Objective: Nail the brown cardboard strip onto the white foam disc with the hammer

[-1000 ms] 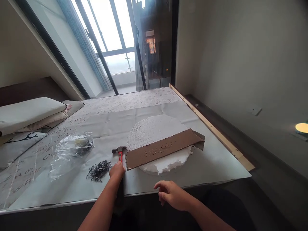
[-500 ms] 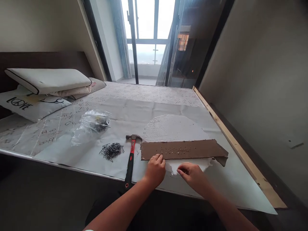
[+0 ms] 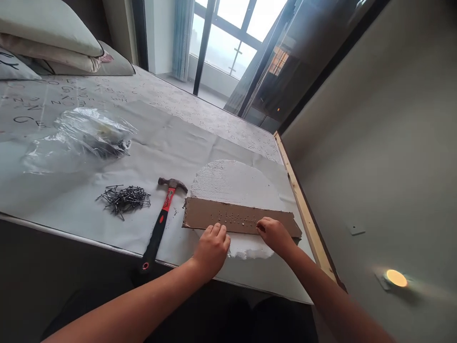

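A brown board (image 3: 200, 213) with rough ends and rows of small dots, perhaps holes or nail heads, lies across a round white foam sheet (image 3: 246, 183). The fingers of my left hand (image 3: 212, 247) are curled over the board's front edge. My right hand (image 3: 276, 236) is over the board's right part, thumb and fingers pinched together at its surface; whatever is between them is too small to make out. To the left lie a claw hammer (image 3: 162, 219) with a red and black handle and a loose pile of nails (image 3: 126, 200).
A clear plastic bag (image 3: 82, 138) with dark contents lies at the left on the pale sheet (image 3: 171, 143) covering the mattress. Pillows (image 3: 50, 28) are stacked at the far left. A wooden rail (image 3: 303, 205) runs along the right side by the wall.
My right hand has moved from in front of the board onto its right part, still pinched. My left hand stays at the front edge. The view has tilted and shifted.
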`<move>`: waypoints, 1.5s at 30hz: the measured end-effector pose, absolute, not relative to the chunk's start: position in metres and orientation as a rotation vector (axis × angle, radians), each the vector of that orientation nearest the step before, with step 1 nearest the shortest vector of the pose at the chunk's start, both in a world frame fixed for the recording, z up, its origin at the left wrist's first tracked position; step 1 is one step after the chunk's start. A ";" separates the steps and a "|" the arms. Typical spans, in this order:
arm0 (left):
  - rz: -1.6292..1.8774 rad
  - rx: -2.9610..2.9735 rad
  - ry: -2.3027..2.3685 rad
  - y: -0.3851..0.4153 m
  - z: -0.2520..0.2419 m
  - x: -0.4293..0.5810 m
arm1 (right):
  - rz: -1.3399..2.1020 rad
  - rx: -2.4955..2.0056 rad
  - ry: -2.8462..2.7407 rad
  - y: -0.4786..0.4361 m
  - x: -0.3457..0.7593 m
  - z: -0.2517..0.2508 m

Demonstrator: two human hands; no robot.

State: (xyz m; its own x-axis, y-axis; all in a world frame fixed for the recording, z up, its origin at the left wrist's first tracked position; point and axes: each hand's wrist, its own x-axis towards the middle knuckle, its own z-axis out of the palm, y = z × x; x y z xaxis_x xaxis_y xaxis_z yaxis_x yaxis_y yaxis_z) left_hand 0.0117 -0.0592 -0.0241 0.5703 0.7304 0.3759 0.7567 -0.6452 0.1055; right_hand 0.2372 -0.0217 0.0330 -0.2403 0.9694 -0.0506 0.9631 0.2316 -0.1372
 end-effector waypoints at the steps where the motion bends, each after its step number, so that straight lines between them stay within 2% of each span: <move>1: -0.631 -2.753 -1.204 -0.060 -0.027 0.015 | 0.195 -1.917 -2.454 -0.021 0.237 0.030; 5: -0.652 -2.841 -0.994 -0.065 -0.040 0.027 | 0.126 -1.926 -2.554 -0.015 0.230 0.024; 22: -0.631 -2.923 -1.104 -0.071 -0.038 0.039 | 0.112 -1.819 -3.023 0.014 0.219 0.025; 45: -0.636 -2.951 -1.131 -0.063 -0.038 0.040 | 0.252 -1.907 -2.898 0.013 0.217 0.039</move>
